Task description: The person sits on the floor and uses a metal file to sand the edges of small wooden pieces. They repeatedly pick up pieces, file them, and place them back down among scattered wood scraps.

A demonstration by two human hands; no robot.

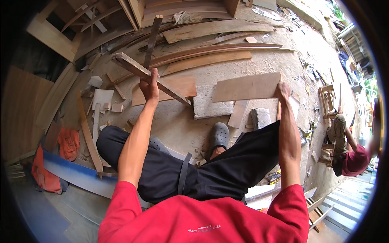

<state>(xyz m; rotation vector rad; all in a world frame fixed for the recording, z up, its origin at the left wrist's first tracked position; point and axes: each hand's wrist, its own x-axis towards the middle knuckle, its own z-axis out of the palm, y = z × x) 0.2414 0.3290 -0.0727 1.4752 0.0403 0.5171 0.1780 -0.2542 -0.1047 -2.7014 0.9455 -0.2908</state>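
My left hand [150, 87] is closed around a worn wooden batten [133, 67], which slants down to the right over a reddish-brown board [178, 87]. A narrow dark wooden strip [153, 40] stands up from behind the batten; I cannot tell whether the two are joined. On the other side, my right hand [283, 90] grips the right end of a flat, pale brown wooden board [247, 87], held above the ground. Below and between the hands lies a rough pale concrete block [210, 103]. Its upper right part is hidden by the held board.
Several long planks [219, 30] lie across the far ground. A wooden cabinet frame [184, 10] stands behind them. Orange cloth [69, 143] and offcuts [117, 107] are at the left. A second block [261, 118] sits near my right knee. At the far right, another person [354, 160] sits.
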